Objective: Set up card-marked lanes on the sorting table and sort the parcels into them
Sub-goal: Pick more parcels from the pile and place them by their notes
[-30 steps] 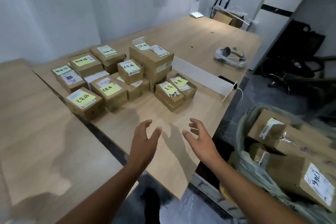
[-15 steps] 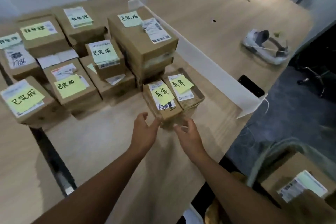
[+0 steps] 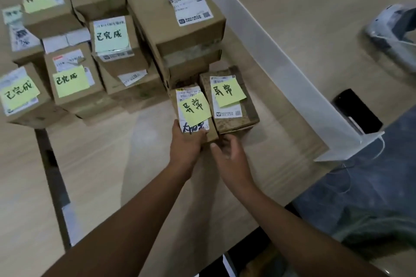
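Both hands have closed in on the front parcel at frame centre. The left hand now grips its near end, thumb on the label. The right hand touches its near right corner; whether it grips is unclear. A second parcel touches it on the right. Stacked parcels fill the counter at upper left, and a divider runs along the right.

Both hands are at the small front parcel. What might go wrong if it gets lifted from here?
1. The left hand grips only the near end of the small parcel. It may tip or slip unless the right hand takes a share.
2. Its yellow note sits crooked and could peel off or get rubbed loose.
3. The neighbouring parcel lies right alongside and may be dragged.
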`<move>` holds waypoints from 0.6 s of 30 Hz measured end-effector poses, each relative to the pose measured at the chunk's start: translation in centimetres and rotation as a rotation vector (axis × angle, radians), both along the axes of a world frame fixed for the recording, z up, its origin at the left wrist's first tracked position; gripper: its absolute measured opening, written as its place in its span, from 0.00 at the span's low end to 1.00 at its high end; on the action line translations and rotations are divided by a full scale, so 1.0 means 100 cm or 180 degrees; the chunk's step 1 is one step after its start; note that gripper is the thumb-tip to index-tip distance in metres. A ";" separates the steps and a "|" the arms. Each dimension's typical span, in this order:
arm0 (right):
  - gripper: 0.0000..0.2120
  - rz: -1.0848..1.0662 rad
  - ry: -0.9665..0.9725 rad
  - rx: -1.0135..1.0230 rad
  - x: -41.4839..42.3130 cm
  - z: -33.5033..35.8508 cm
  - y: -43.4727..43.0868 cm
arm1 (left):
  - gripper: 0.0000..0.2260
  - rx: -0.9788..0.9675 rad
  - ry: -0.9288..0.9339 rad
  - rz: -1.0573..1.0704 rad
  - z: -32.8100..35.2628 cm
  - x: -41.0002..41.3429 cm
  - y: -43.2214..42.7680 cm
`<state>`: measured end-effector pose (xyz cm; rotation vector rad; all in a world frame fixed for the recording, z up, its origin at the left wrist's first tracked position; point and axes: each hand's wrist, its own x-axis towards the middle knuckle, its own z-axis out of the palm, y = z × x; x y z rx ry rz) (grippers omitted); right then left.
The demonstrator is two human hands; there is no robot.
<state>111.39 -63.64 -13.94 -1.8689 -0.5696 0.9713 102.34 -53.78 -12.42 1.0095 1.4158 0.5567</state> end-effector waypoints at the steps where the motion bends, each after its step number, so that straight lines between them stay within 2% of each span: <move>1: 0.21 0.0025 0.0014 0.0030 0.001 0.000 0.002 | 0.24 -0.0010 -0.0026 0.0036 0.000 0.000 0.000; 6: 0.20 0.0033 0.0014 0.0155 0.002 0.003 0.008 | 0.22 -0.0167 -0.0174 0.0151 0.003 -0.004 -0.002; 10: 0.17 0.0232 -0.0065 0.0190 -0.003 0.008 0.009 | 0.22 -0.0182 -0.0379 -0.0012 0.007 -0.023 -0.016; 13: 0.20 0.0503 -0.0096 0.0188 -0.018 0.015 0.009 | 0.23 -0.0144 -0.0485 -0.0051 0.018 -0.053 -0.029; 18: 0.15 0.1141 0.0064 0.0418 -0.081 0.043 0.020 | 0.22 0.0119 -0.0529 0.0192 0.051 -0.134 -0.041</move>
